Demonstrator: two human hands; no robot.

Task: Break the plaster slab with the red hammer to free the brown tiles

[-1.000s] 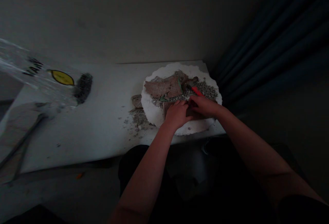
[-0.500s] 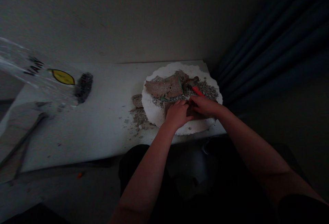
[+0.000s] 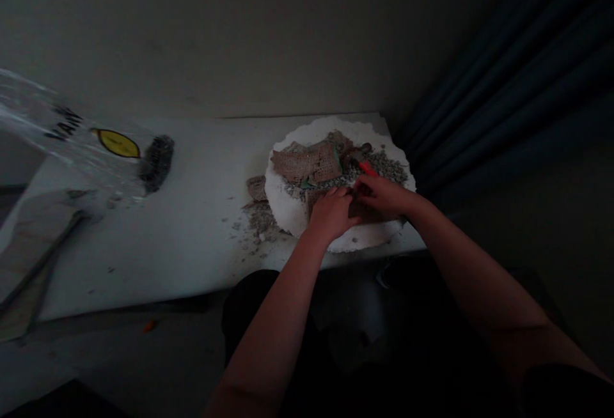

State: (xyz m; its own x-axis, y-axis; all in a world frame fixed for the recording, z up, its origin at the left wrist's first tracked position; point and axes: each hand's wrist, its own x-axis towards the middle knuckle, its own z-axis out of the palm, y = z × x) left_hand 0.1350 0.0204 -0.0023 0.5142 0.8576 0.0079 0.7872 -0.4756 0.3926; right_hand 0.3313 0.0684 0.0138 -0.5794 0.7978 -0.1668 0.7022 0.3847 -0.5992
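Passage available left of frame centre, over the white table [image 3: 206,220], between plastic bag [image 3: 96,143] and scalloped board [image 3: 282,206]. Curtain [image 3: 518,73] obstructs upper right.

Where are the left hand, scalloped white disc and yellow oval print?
Left hand [image 3: 330,215], head view: back of hand.
Scalloped white disc [image 3: 286,209], head view: bare left side.
Yellow oval print [image 3: 118,143], head view: its middle.

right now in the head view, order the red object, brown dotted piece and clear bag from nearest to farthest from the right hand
1. red object: just beyond the right hand
2. brown dotted piece: left, on the white disc
3. clear bag: far left of the view
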